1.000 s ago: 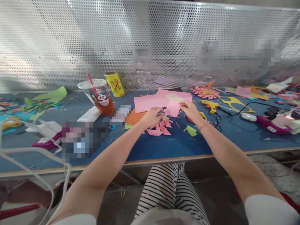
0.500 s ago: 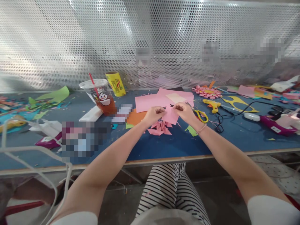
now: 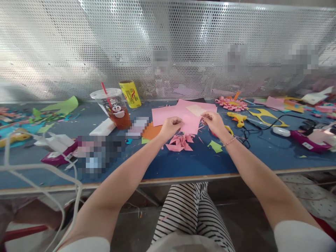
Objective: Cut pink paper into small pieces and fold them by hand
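My left hand (image 3: 171, 127) pinches the left edge of a small pink paper piece (image 3: 191, 124). To the right of that piece, my right hand (image 3: 213, 122) has its fingers bent together, apart from the paper; whether something thin is between the fingertips is too small to tell. Larger pink sheets (image 3: 164, 114) lie behind, with a cream paper piece (image 3: 195, 110) on top. A heap of pink scraps (image 3: 180, 142) sits just below the held paper. Yellow-handled scissors (image 3: 230, 130) are partly hidden behind my right hand.
A drink cup (image 3: 119, 113) and a yellow roll (image 3: 131, 95) stand at the back left. Orange paper (image 3: 152, 131) lies left of centre. A yellow glue gun (image 3: 237, 119), its black cable, a pink fringed flower (image 3: 232, 103) and a yellow cut-out (image 3: 267, 117) lie right.
My right hand has let go of the pink piece and moved slightly right. The piece now hangs from my left hand only, more to the right of it.
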`<state>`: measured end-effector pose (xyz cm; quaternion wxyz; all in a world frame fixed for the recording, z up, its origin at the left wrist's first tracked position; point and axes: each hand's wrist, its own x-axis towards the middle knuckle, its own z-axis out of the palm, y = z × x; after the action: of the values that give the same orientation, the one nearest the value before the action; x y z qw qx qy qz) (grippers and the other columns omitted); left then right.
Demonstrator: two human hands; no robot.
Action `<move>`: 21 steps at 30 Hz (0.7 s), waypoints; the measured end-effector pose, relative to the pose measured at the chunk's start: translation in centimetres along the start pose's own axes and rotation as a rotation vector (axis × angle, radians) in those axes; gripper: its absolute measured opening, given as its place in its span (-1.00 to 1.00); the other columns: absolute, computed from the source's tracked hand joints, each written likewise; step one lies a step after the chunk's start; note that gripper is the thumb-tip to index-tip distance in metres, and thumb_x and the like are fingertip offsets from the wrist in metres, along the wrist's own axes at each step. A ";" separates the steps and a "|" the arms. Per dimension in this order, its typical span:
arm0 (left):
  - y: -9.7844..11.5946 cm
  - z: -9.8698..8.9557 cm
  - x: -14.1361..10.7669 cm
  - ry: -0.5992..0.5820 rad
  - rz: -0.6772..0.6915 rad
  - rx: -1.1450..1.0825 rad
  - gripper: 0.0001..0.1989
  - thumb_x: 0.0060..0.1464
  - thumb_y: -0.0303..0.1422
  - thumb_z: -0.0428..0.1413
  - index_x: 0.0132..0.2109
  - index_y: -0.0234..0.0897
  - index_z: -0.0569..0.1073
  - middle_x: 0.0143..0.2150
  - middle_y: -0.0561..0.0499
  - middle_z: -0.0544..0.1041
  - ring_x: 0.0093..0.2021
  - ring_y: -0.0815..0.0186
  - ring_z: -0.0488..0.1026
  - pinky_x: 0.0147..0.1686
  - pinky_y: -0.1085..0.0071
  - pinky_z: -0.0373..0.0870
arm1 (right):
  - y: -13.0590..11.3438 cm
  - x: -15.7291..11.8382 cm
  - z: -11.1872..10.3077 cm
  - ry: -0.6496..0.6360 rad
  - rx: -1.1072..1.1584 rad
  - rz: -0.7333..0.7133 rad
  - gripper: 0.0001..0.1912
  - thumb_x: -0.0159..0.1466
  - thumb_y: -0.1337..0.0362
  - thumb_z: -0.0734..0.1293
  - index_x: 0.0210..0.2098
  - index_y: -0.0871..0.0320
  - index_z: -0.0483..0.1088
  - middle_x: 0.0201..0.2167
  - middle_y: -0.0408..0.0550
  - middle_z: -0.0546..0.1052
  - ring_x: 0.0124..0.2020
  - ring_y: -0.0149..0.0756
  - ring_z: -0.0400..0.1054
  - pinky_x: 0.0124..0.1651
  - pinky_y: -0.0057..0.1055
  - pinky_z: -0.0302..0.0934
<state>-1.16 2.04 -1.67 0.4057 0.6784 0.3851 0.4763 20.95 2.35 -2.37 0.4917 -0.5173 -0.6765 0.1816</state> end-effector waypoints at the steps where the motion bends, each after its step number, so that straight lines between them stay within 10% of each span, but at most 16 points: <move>1: 0.1 0.0 0.0 0.020 -0.011 -0.031 -0.81 -0.19 -0.30 0.15 -0.43 -0.34 0.38 -0.49 0.08 0.39 -0.51 0.49 0.28 -0.48 0.50 0.25 | 0.2 0.1 -0.1 -0.004 -0.067 -0.038 -0.78 0.12 0.34 0.17 -0.30 0.20 0.41 -0.23 0.01 0.47 -0.43 -0.37 0.39 -0.26 -0.35 0.28; 5: 0.2 0.0 0.1 0.074 -0.060 -0.146 -0.77 -0.21 -0.28 0.17 -0.41 -0.33 0.34 -0.54 0.12 0.35 -0.58 0.50 0.27 -0.52 0.49 0.27 | 0.0 0.0 -0.1 -0.024 -0.140 -0.099 -0.79 0.13 0.34 0.16 -0.35 0.19 0.43 -0.24 0.04 0.47 -0.24 -0.28 0.38 -0.08 -0.28 0.23; 11: 0.2 0.0 0.0 0.064 -0.071 -0.174 -0.76 -0.22 -0.28 0.19 -0.41 -0.32 0.33 -0.54 0.12 0.36 -0.58 0.49 0.32 -0.54 0.50 0.29 | -1.4 -1.1 1.6 -0.179 0.294 0.058 -0.69 0.17 0.06 0.16 -0.30 0.15 0.34 -0.35 -0.06 0.46 -0.35 -0.29 0.36 -0.37 -0.37 0.30; 21: 0.2 0.3 -0.1 -0.005 -0.095 -0.186 -0.71 -0.19 -0.23 0.18 -0.51 -0.32 0.26 -0.57 0.13 0.31 -0.54 0.47 0.33 -0.48 0.46 0.36 | -2.7 -1.6 2.2 -0.224 0.209 -0.048 -0.86 0.08 0.21 0.27 -0.46 0.17 0.31 -0.55 -0.16 0.39 -0.53 -0.38 0.29 -0.42 -0.40 0.20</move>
<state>-0.89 1.80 -1.58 0.4899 0.6199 0.3698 0.4888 17.65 0.44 -2.12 0.4687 -0.4232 -0.7167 0.2959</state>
